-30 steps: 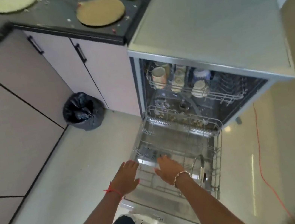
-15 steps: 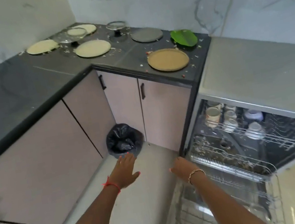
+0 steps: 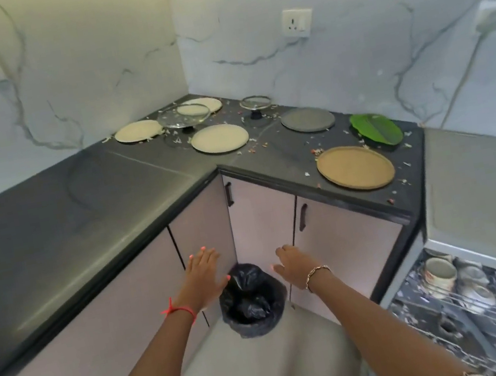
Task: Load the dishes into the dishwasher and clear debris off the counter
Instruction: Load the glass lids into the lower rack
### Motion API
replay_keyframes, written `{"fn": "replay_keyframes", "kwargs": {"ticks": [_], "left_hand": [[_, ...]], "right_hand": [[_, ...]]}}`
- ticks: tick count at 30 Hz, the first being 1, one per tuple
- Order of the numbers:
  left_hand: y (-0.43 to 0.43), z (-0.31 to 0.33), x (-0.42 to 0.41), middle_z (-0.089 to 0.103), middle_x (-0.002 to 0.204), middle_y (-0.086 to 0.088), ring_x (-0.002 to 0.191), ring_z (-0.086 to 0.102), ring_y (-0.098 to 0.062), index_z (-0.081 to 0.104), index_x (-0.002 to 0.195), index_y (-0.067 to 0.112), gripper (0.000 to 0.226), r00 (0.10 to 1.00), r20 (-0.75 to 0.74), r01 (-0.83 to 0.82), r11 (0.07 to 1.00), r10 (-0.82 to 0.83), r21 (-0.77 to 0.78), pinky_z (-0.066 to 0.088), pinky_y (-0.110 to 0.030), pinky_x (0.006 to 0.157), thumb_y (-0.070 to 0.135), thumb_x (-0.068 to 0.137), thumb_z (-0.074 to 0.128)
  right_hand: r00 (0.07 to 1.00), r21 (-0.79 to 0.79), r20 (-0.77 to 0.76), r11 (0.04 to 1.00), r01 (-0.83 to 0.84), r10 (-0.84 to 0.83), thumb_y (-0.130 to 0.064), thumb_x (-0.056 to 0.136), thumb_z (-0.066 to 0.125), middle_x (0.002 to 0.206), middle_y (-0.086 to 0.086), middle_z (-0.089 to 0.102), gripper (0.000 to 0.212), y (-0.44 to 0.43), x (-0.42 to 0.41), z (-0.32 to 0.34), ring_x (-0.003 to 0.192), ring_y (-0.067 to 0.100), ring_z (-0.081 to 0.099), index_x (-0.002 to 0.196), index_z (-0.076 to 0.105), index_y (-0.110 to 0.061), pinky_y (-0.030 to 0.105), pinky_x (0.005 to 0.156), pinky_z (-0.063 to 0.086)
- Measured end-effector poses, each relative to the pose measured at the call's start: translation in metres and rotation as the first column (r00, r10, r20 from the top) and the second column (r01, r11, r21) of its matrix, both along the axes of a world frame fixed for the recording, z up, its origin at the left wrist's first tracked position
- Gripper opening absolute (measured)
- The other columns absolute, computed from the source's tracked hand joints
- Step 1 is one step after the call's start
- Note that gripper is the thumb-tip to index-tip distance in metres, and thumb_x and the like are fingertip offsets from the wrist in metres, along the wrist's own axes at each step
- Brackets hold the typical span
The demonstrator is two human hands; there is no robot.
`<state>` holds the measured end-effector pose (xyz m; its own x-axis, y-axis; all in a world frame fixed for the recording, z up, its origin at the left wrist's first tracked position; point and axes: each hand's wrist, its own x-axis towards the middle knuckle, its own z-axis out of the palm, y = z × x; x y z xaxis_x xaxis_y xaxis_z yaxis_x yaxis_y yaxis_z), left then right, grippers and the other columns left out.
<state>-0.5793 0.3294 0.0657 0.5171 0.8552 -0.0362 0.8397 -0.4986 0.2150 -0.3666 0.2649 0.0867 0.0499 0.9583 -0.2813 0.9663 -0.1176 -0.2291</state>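
Left hand (image 3: 203, 273) and right hand (image 3: 293, 266) lifted off dishwasher (image 3: 483, 179), spread, empty | rack (image 3: 458, 298): cups (image 3: 439, 275) | bin (image 3: 253, 326): black liner

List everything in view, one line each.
Cream plates: three, cream, back corner of the counter.
Grey plate: one, grey, right of them.
Tan plate: one, tan, counter's front right.
Leaf plate: one, green, behind the tan plate.
Glass lids: two, clear, among the plates.
Debris: scattered, pale, around the dishes.
Bin: one, black, floor below.
Cups: several, pale, open dishwasher.
Sockets: three, white, walls.
Left hand: one, open, red thread, left of bin.
Right hand: one, open, bracelet, right of bin.
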Motion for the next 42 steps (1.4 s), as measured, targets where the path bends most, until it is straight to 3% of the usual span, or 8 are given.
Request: {"fn": "replay_keyframes", "kwargs": {"ticks": [10, 16, 24, 34, 38, 40, 42], "left_hand": [[0.162, 0.006, 0.006, 0.020, 0.153, -0.001, 0.145, 0.005, -0.019, 0.022, 0.145, 0.012, 0.059, 0.994, -0.007, -0.112, 0.994, 0.112, -0.005, 0.001, -0.037, 0.118, 0.037, 0.096, 0.043], [0.239, 0.014, 0.023, 0.020, 0.154, -0.001, 0.145, 0.005, -0.018, 0.023, 0.145, 0.013, 0.058, 0.983, 0.081, -0.163, 0.987, 0.162, -0.004, 0.000, -0.035, 0.117, 0.037, 0.096, 0.044], [0.335, 0.006, 0.036, 0.022, 0.153, -0.004, 0.145, 0.007, -0.020, 0.023, 0.144, 0.012, 0.061, 0.978, 0.100, -0.182, 0.982, 0.185, -0.041, 0.002, -0.037, 0.118, 0.038, 0.095, 0.046], [0.475, 0.008, 0.031, 0.018, 0.155, -0.006, 0.145, 0.005, -0.022, 0.021, 0.146, 0.013, 0.063, 0.970, 0.127, -0.192, 0.975, 0.205, -0.109, 0.002, -0.038, 0.117, 0.041, 0.095, 0.045], [0.525, 0.003, 0.024, 0.011, 0.157, -0.005, 0.145, 0.003, -0.021, 0.018, 0.147, 0.011, 0.067, 0.968, 0.120, -0.204, 0.970, 0.219, -0.129, 0.002, -0.038, 0.117, 0.044, 0.095, 0.044], [0.544, -0.002, 0.022, 0.005, 0.158, -0.005, 0.146, -0.001, -0.020, 0.013, 0.149, 0.010, 0.072, 0.967, 0.106, -0.216, 0.967, 0.231, -0.134, 0.000, -0.039, 0.117, 0.048, 0.094, 0.041], [0.560, -0.008, 0.019, -0.001, 0.158, -0.004, 0.145, -0.005, -0.018, 0.008, 0.150, 0.010, 0.084, 0.967, 0.088, -0.225, 0.965, 0.238, -0.136, -0.003, -0.039, 0.118, 0.061, 0.090, 0.037]], "right_hand": [[0.995, 0.034, 0.001, 0.994, -0.101, 0.101, -0.029, 0.099, 0.034, 0.127, 0.014, 0.047, 0.039, 0.175, 0.026, 0.018, 0.115, 0.029, 0.047, 0.126, 0.044, -0.002, 0.039, 0.096, 0.042], [0.998, 0.135, -0.061, 0.991, -0.027, 0.035, -0.030, 0.099, 0.035, 0.120, 0.016, 0.050, 0.036, 0.274, 0.057, 0.047, 0.111, 0.030, 0.049, 0.118, 0.048, -0.001, 0.037, 0.093, 0.040], [0.993, 0.139, -0.024, 0.984, -0.115, 0.119, -0.032, 0.099, 0.033, 0.125, 0.013, 0.048, 0.039, 0.370, 0.068, 0.046, 0.117, 0.028, 0.048, 0.119, 0.049, -0.003, 0.039, 0.098, 0.039], [0.976, 0.320, -0.213, 0.940, 0.114, -0.045, -0.026, 0.098, 0.038, 0.112, 0.010, 0.061, 0.032, 0.501, 0.068, 0.060, 0.105, 0.027, 0.055, 0.111, 0.059, -0.004, 0.033, 0.088, 0.040], [0.834, 0.284, -0.505, 0.869, 0.406, -0.224, -0.028, 0.095, 0.044, 0.105, 0.011, 0.064, 0.031, 0.559, 0.056, 0.058, 0.099, 0.029, 0.058, 0.109, 0.060, -0.005, 0.039, 0.086, 0.047], [0.702, 0.187, -0.647, 0.829, 0.526, -0.299, -0.030, 0.094, 0.045, 0.101, 0.013, 0.062, 0.032, 0.583, 0.049, 0.055, 0.089, 0.028, 0.062, 0.111, 0.057, -0.007, 0.043, 0.071, 0.055], [0.539, 0.057, -0.760, 0.789, 0.612, -0.364, -0.031, 0.094, 0.046, 0.096, 0.013, 0.061, 0.034, 0.605, 0.044, 0.053, 0.073, 0.022, 0.063, 0.116, 0.054, -0.005, 0.031, 0.047, 0.055]]}}
